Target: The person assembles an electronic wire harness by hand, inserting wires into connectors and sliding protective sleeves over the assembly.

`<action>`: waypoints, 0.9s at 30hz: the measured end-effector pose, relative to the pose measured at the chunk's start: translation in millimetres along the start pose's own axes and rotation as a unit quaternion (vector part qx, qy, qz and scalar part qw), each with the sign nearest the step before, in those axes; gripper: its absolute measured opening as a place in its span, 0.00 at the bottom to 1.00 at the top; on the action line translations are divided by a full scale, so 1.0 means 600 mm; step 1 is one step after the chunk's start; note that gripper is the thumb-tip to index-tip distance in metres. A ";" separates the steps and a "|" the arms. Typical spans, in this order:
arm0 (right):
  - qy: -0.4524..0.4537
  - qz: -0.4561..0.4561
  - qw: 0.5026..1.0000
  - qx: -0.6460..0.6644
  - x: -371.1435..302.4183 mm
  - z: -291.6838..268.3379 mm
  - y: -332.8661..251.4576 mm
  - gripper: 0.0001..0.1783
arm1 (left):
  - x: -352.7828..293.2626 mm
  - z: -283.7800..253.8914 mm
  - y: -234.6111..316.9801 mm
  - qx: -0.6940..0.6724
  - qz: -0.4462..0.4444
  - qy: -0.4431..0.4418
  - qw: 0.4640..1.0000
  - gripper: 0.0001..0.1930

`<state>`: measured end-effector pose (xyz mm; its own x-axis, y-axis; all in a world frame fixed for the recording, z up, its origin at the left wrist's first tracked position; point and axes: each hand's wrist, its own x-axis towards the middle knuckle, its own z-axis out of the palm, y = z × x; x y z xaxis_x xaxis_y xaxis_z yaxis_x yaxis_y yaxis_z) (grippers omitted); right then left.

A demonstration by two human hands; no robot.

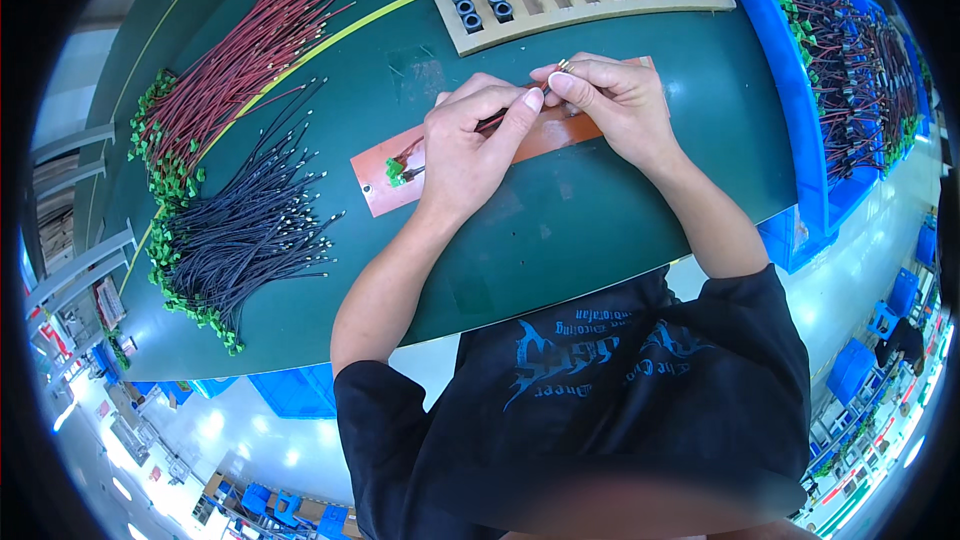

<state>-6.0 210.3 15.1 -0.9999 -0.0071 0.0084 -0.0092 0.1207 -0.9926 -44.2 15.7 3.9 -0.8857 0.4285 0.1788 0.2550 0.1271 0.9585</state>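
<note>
My left hand [478,138] is closed around red and black wires, its thumb and forefinger pressed together near their far ends. Green connectors [396,173] on the wires' other end stick out below my left wrist. Closed in a pinch, my right hand [618,102] meets the left thumb and grips the same wires by their brass-coloured tips [565,66]. Both hands are above an orange-brown strip board [377,192], which lies slanted on the green table. My fingers hide the middle of the wires and much of the board.
A pile of red wires [245,65] and one of black wires [255,225], with green connectors, lie at left. A slotted wooden tray [600,15] at the back holds black rings [470,22]. On the right stands a blue bin [775,70] full of wire assemblies [860,70].
</note>
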 end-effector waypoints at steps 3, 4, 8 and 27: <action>-0.003 -0.008 1.000 -0.004 0.000 0.000 0.001 0.11 | -0.002 -0.003 0.001 -0.006 -0.005 -0.004 1.000 0.07; -0.003 -0.011 1.000 -0.017 0.000 -0.001 0.000 0.11 | -0.002 -0.004 0.004 -0.005 -0.006 -0.009 1.000 0.06; 0.006 -0.021 0.995 -0.093 -0.002 -0.008 -0.006 0.10 | -0.004 -0.007 0.021 0.015 0.021 0.022 0.999 0.10; 0.119 -0.151 0.956 -0.223 -0.046 -0.047 0.013 0.07 | -0.018 -0.042 0.011 0.182 0.045 -0.060 0.980 0.10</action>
<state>21.3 239.7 10.4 -0.9236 0.1118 0.3667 -0.2462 0.5602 -0.7909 -42.7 -10.4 13.8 -0.8062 0.5528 0.2111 0.4718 0.3852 0.7931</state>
